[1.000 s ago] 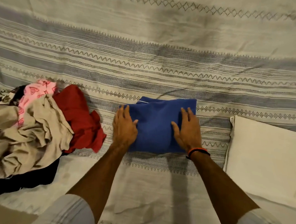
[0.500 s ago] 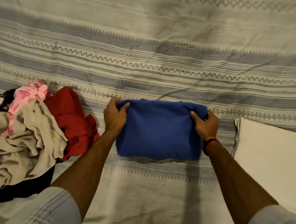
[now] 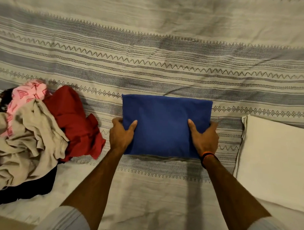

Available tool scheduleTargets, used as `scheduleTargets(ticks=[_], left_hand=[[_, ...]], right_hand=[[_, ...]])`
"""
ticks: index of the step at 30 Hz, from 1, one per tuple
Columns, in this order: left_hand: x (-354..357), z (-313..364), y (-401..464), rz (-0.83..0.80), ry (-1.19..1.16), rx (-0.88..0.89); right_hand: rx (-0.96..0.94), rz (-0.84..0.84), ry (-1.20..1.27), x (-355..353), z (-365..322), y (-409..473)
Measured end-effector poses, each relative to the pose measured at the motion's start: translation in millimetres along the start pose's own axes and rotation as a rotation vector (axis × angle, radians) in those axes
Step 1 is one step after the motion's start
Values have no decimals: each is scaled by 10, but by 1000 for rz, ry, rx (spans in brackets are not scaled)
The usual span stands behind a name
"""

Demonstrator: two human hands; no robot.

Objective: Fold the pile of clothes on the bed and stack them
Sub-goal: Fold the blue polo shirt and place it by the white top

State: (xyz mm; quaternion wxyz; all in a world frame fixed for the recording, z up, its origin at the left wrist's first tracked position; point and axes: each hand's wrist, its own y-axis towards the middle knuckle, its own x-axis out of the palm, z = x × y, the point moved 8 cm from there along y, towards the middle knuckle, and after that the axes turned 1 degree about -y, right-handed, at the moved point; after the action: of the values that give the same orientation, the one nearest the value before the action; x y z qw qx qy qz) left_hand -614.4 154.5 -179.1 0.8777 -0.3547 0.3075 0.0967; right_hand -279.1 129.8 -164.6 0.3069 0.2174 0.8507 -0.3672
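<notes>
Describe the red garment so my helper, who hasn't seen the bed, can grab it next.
Start at the striped bedspread and find the unfolded pile of clothes on its left side. The red garment lies crumpled on that pile's right edge, nearest the folded blue garment that both hands hold. It is the only solid red piece, beside beige and patterned pink ones.

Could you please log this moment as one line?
folded blue garment | left hand, right hand grip sides | pile unfolded

Matt blue cloth garment (image 3: 165, 122) on woven, patterned bedspread (image 3: 150, 62).
</notes>
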Motion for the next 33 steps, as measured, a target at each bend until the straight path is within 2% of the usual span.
scheduleTargets(ticks=[4, 6, 9, 11, 13, 16, 19, 23, 29, 33], left_hand=[[-66, -30, -117, 60, -58, 59], [-62, -59, -153, 71, -31, 60], [-45, -79, -196, 64, 71, 40], [-87, 10, -229, 142, 259, 97], [-81, 205, -308, 208, 412, 247], [220, 473, -438, 47, 490, 499], [549, 555, -499, -91, 634, 672], [704, 389, -321, -202, 788, 680], [724, 287, -79, -203, 725, 800], [788, 235, 17, -181, 714, 809]], right_hand=[[-120, 40, 42, -72, -23, 9], [-161, 22, -21, -80, -35, 56], [-86, 8, -129, -66, 14, 61], [-74, 106, -362, -116, -6, 5], [-252, 212, -569, -122, -209, -139], [-592, 113, -527, 155, -459, -390], [-737, -49, -571, 492, -511, -514], [-764, -129, -694, 678, -373, -380], [-775, -131, -734, 695, -194, -109], [-800, -102, -710, 746, -171, -55]])
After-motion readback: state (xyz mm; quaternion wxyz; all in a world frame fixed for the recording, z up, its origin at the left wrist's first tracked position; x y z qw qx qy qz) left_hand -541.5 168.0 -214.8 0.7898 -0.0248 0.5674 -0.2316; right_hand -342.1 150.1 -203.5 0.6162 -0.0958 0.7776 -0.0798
